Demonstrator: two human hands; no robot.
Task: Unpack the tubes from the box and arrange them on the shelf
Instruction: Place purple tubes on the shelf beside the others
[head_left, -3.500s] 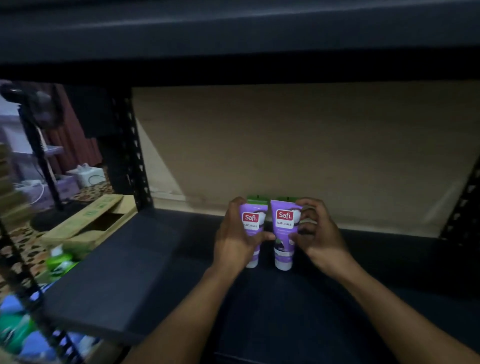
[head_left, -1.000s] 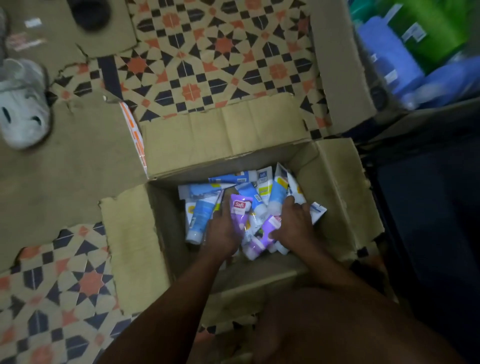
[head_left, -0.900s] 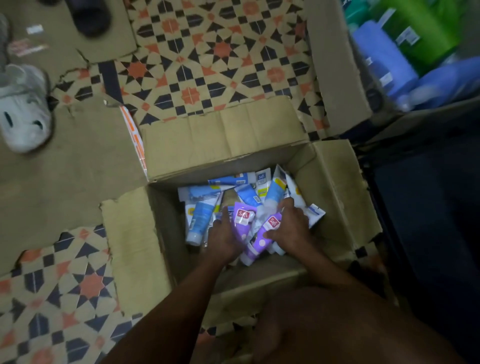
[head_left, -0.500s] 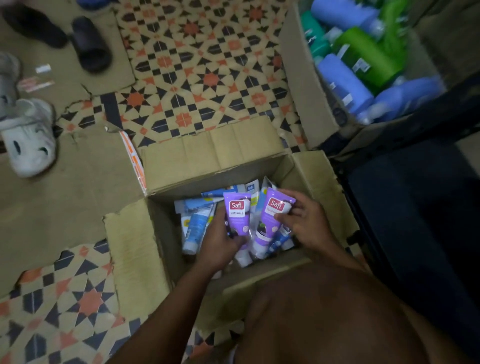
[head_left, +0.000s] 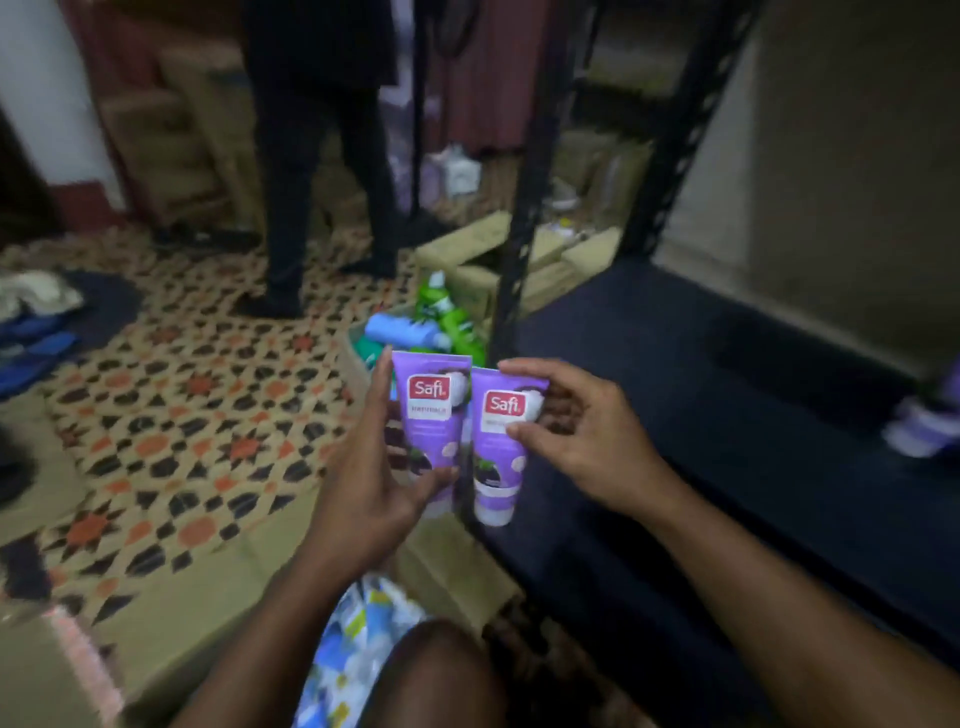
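Note:
My left hand (head_left: 363, 488) grips a purple Safi tube (head_left: 431, 415), cap down, held upright. Right beside it, my right hand (head_left: 576, 441) grips a second purple Safi tube (head_left: 496, 452), also cap down. Both tubes hang in the air at the near left edge of the dark shelf board (head_left: 727, 415). The cardboard box (head_left: 447, 577) lies below my arms, with blue and white tubes (head_left: 353, 644) showing inside it. At the far right of the shelf stands a purple tube (head_left: 924, 421), blurred and cut off by the frame edge.
A black perforated shelf post (head_left: 524, 218) rises just behind the held tubes. Beyond it stands a box of green and blue bottles (head_left: 421, 327). A person in dark trousers (head_left: 311, 171) stands on the patterned floor (head_left: 171, 405). More cartons (head_left: 519, 260) lie past the post.
Both hands have lifted the two purple tubes out of the box and carried them up to the shelf edge. The view has swung up from the box toward the shelf and room.

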